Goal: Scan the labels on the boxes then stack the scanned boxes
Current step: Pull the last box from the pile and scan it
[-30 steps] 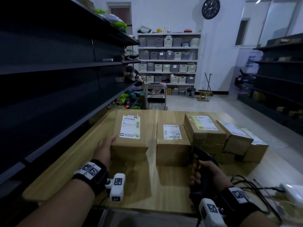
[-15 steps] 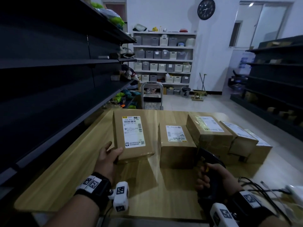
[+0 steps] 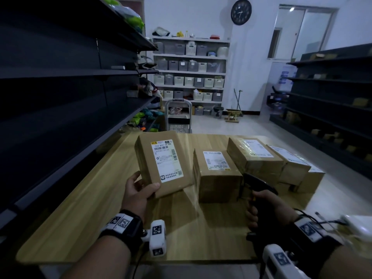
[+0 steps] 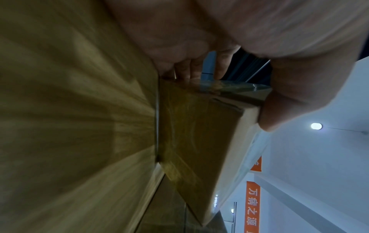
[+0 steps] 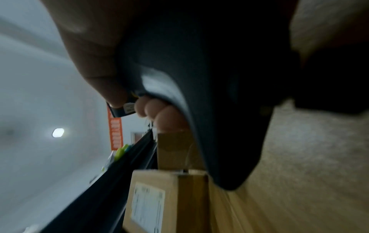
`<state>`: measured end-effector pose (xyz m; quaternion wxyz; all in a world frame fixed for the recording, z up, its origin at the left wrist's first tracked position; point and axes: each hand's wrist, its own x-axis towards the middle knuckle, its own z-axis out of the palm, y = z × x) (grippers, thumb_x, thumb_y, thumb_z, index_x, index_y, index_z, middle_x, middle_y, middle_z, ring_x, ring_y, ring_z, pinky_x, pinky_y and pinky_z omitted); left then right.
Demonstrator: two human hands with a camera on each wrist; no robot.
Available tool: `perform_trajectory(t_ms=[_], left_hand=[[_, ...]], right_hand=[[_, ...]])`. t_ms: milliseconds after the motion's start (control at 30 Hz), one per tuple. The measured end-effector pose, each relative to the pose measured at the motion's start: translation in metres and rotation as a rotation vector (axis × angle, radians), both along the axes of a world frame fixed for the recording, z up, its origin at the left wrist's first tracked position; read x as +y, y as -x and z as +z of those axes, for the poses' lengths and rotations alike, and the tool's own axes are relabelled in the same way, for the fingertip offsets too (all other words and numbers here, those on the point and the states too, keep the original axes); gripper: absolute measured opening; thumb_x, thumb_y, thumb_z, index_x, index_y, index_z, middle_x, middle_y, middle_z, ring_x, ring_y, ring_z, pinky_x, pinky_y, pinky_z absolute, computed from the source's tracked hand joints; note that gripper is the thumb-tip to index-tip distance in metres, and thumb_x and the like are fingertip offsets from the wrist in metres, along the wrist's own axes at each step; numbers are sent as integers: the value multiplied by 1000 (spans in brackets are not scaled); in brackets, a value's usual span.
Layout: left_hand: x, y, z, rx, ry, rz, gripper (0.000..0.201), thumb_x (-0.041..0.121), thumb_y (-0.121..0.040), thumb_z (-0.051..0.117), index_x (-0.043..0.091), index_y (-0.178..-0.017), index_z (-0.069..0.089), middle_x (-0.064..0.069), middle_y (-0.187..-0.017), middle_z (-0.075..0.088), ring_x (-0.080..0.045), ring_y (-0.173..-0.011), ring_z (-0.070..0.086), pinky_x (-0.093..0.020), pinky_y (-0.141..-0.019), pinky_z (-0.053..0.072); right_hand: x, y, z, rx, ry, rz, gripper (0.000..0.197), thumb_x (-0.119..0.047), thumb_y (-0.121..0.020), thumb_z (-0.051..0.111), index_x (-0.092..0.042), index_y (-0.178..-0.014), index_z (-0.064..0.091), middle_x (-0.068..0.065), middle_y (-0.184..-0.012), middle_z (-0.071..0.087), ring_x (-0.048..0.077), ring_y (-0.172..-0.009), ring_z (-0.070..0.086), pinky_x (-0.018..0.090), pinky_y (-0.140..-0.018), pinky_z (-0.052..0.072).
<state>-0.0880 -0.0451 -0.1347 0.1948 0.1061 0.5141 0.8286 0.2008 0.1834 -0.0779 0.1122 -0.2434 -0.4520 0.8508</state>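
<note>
1. The flat box [image 3: 163,166] is held above the wooden table [image 3: 80,218], at the left end of the row of boxes. Its long axis runs away from the person, and it is tilted so the far end stands higher than the near end.
2. Its broad face with the white label [image 3: 167,161] is turned up and toward the person; the printed lines read upright from the person's side, with the barcode near the far end.
3. The left hand [image 3: 138,193] grips the box at its near left corner. The thumb lies on the top face just below the label, and the fingers [image 4: 191,71] curl under the box, as the left wrist view shows. The forearm reaches forward from the lower left, with the palm turned inward.
4. The right hand [image 3: 267,208] is clenched round the handle of a black scanner [image 3: 259,184]. In the right wrist view the fingers [image 5: 159,112] wrap the handle.
5. The scanner's head points forward and slightly left, close to the right side of the middle box [image 3: 217,176]. Whether it touches that box cannot be told.
6. The middle box sits on the table just to the right of the held box, label up, long axis also running away from the person.
7. Further right, a larger box [image 3: 255,158] with a label on top rests beside the middle one, and two more boxes [image 3: 291,166] follow it toward the table's right edge.
8. Cables [image 3: 314,220] lie on the table near the right wrist.
</note>
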Motion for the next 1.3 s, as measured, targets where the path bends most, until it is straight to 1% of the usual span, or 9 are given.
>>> perform_trajectory(t_ms=[100,267,367,500,633,833,1000,1133,1300], left_hand=[[-1,-1,0,13,23,-20,90,3,-83,90,34,-155,47,-12,-130,75,-42,-118,74,-70,-105,58],[0,-2,4,11,65,-14,105,22,-57,95,37,-150,49,-8,-127,76,-40,-115,76,-69,-102,60],[0,-1,3,3,77,-15,114,30,-47,100,39,-149,51,-6,-128,76,-40,-116,77,-69,-100,61],[1,-1,3,5,79,1,98,18,-64,97,36,-148,51,-5,-125,75,-40,-114,76,-69,-101,61],[-1,1,2,13,127,17,112,31,-51,102,43,-151,51,-4,-130,75,-37,-116,76,-66,-99,63],[-1,9,-6,62,131,11,95,10,-78,97,43,-154,50,-5,-134,70,-35,-120,71,-65,-99,62],[-2,6,-3,60,128,3,113,31,-53,102,44,-153,50,-4,-134,72,-35,-120,72,-64,-97,64],[0,9,-7,89,123,15,96,14,-75,99,41,-154,50,-1,-131,69,-32,-121,69,-62,-99,62],[0,9,-6,94,143,5,115,39,-46,100,40,-151,53,-5,-133,74,-35,-121,73,-65,-98,63]], right_hand=[[-19,15,39,-130,-192,72,52,-24,-44,100,-4,-76,63,16,-63,50,30,-50,52,36,-50,48],[-48,50,107,-216,-526,60,38,-13,-87,82,-10,-121,65,14,-71,65,30,-62,64,43,-65,55],[-65,73,134,-249,-680,50,28,-15,-91,79,-14,-116,66,10,-63,61,28,-58,58,42,-64,51],[-78,92,155,-331,-808,14,23,-22,-92,78,-12,-110,68,6,-57,58,26,-53,56,38,-61,49],[-81,96,157,-399,-777,-28,18,-21,-91,76,-6,-98,69,6,-54,52,23,-47,50,34,-57,43],[-80,88,148,-435,-701,3,14,-22,-88,72,-11,-90,63,5,-57,51,21,-45,47,32,-58,40],[-78,82,144,-419,-710,10,11,-17,-86,64,-12,-92,55,6,-58,47,21,-45,43,31,-56,36],[-79,76,145,-426,-681,17,14,-19,-83,65,-16,-79,52,6,-60,47,21,-47,42,32,-57,34],[-82,72,149,-427,-695,35,15,-20,-83,68,-16,-80,54,6,-60,48,22,-47,44,33,-57,37]])
